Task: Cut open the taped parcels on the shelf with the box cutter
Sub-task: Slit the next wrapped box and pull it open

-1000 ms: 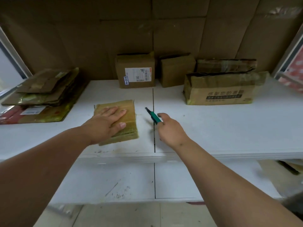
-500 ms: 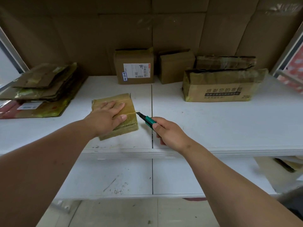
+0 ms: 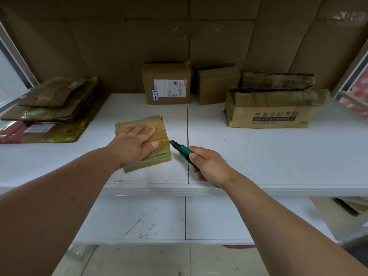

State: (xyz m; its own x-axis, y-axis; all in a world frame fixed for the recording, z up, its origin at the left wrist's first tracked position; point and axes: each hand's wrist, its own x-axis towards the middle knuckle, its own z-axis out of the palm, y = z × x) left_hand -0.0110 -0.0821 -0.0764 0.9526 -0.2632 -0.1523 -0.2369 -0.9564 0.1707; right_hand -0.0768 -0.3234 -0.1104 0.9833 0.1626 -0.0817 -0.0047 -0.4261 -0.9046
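Two hands engaged | left hand (image 3: 132,145) lay flat, fingers straight, pressing parcel (image 3: 159,136) on shelf (image 3: 258,156) | right hand (image 3: 209,166) gripped box cutter (image 3: 180,149), blade at parcel's right edge, pointing left toward the tape seam.

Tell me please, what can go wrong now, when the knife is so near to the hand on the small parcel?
1. The box cutter blade points at the right edge of the taped parcel, and the left hand presses flat on top with the thumb by that edge. A slip could likely cut the thumb.
2. The parcel is thin, so a deep cut may damage what is inside.
3. The right hand grips the cutter near the shelf front edge; a hard push could slide the parcel.
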